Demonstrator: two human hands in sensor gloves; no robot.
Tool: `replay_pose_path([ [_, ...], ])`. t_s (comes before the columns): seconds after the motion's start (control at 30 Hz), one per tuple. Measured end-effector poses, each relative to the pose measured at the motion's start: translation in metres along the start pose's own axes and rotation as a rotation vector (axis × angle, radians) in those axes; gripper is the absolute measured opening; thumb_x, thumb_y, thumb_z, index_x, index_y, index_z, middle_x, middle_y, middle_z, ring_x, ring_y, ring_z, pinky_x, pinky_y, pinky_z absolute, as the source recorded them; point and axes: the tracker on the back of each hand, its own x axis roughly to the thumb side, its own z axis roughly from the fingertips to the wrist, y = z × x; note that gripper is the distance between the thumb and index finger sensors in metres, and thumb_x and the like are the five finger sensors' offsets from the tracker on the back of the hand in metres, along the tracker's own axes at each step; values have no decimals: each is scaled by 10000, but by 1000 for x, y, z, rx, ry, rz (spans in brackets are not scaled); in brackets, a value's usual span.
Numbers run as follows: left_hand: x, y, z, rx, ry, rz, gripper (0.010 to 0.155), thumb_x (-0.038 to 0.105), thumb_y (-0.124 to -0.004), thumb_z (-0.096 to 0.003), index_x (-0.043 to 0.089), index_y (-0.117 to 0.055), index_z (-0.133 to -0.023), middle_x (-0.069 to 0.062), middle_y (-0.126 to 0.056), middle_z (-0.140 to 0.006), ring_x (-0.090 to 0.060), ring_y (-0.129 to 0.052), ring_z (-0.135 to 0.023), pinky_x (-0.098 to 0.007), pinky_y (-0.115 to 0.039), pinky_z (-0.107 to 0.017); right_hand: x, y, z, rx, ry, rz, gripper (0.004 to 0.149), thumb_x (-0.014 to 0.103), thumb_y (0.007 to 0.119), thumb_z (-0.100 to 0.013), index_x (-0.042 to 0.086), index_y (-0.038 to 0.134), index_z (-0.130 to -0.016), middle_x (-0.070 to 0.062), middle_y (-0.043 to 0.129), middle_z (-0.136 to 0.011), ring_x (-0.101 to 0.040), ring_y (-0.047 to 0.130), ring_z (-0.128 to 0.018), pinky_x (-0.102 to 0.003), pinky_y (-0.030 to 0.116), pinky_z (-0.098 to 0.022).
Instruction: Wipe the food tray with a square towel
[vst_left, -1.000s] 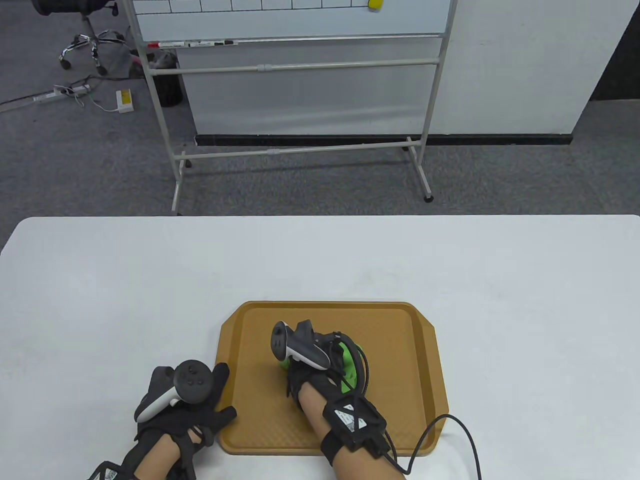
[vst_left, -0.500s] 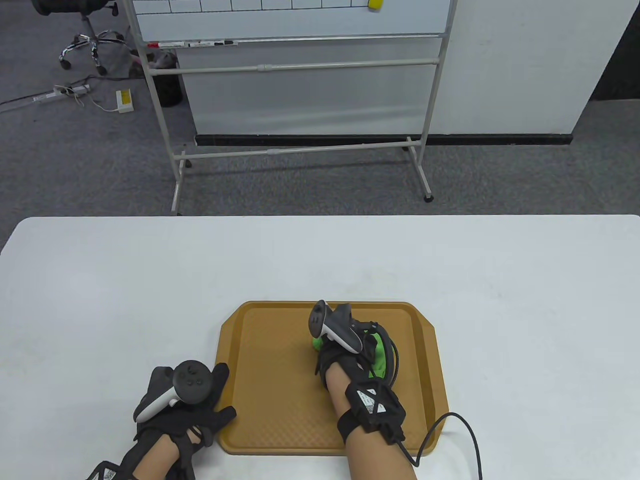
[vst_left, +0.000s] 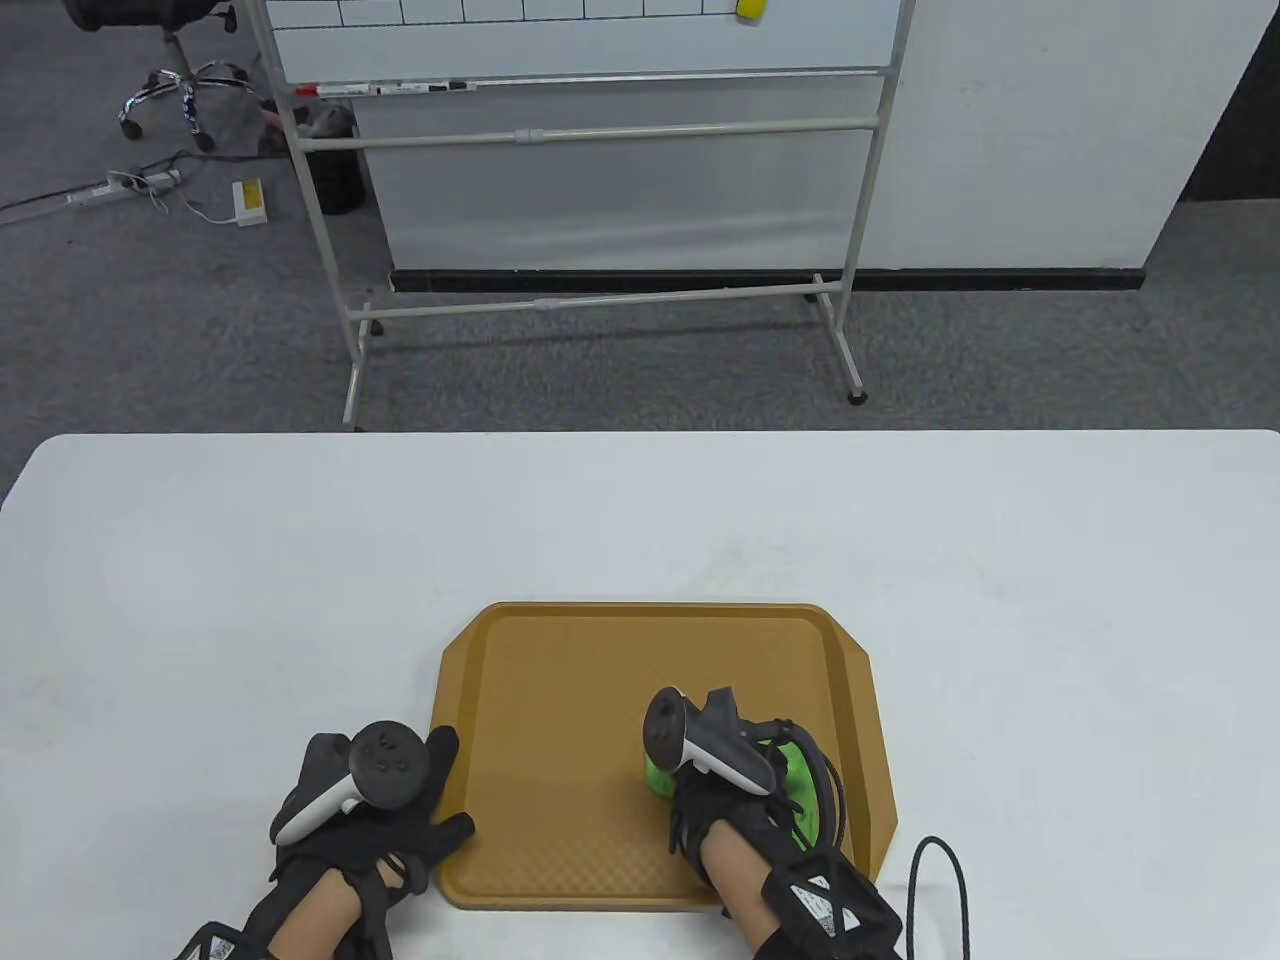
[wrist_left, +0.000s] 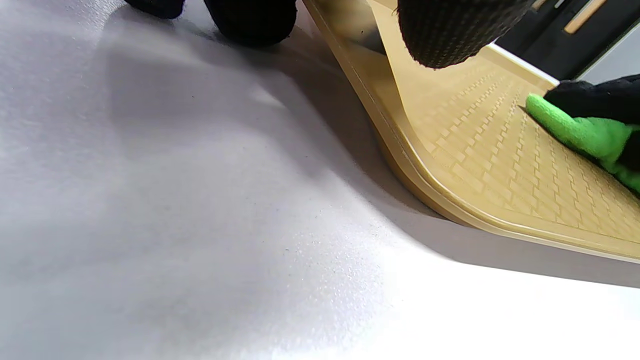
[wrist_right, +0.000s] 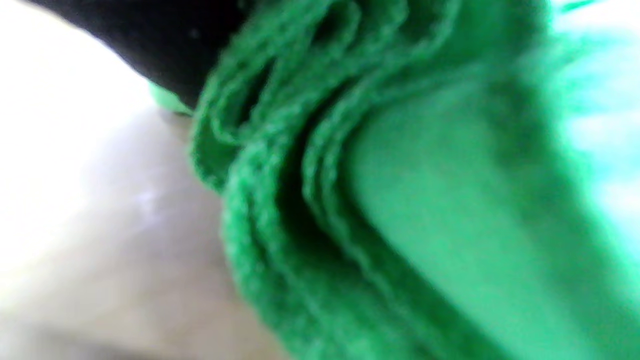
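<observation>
A tan food tray (vst_left: 560, 680) lies on the white table near its front edge. My right hand (vst_left: 735, 790) grips a bunched green towel (vst_left: 805, 795) and presses it on the tray's near right part. The towel fills the right wrist view (wrist_right: 400, 200) in folds, and shows on the tray floor in the left wrist view (wrist_left: 580, 132). My left hand (vst_left: 385, 820) rests on the table at the tray's left rim (wrist_left: 400, 150), one fingertip (wrist_left: 450, 30) over the rim; I cannot tell whether it touches it. It holds nothing.
The white table (vst_left: 640, 520) stretches wide beyond the tray. A black cable (vst_left: 940, 880) runs from my right wrist off the front edge. A whiteboard stand (vst_left: 600, 200) stands on the grey carpet behind the table.
My right hand swept the towel from the tray's middle to the far right, then back toward the near right. The left hand and the tray stayed put.
</observation>
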Motion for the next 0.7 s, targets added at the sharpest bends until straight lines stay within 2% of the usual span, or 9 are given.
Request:
replay_pose_path([
  [0.33,0,0,0,-1,2,-4,866,543,-668,-536,199,-102,-1093,-190,-236,-1149,-264,-574,-902,-524,-507,-681,43,5,13,-20,-117,90,629,381,803,-453,366,531,-1020,-23,554,-1123,-351,894,-623,-506,778,-487],
  [0.57,0,0,0,-3,-2,-8,857,527,-666,-540,199,-100,-1093,-189,-236,-1149,-263,-576,-902,-522,-510,-681,51,6,11,-37,-102,121,624,377,803,-456,359,536,-1020,-35,572,-1117,-350,908,-612,-504,790,-478],
  [0.7,0,0,0,-5,-6,-4,852,522,-666,-541,202,-101,-1093,-185,-236,-1150,-259,-576,-903,-519,-509,-681,57,2,2,-47,-104,121,625,378,803,-455,357,538,-1021,-36,580,-1115,-343,913,-602,-501,792,-473],
])
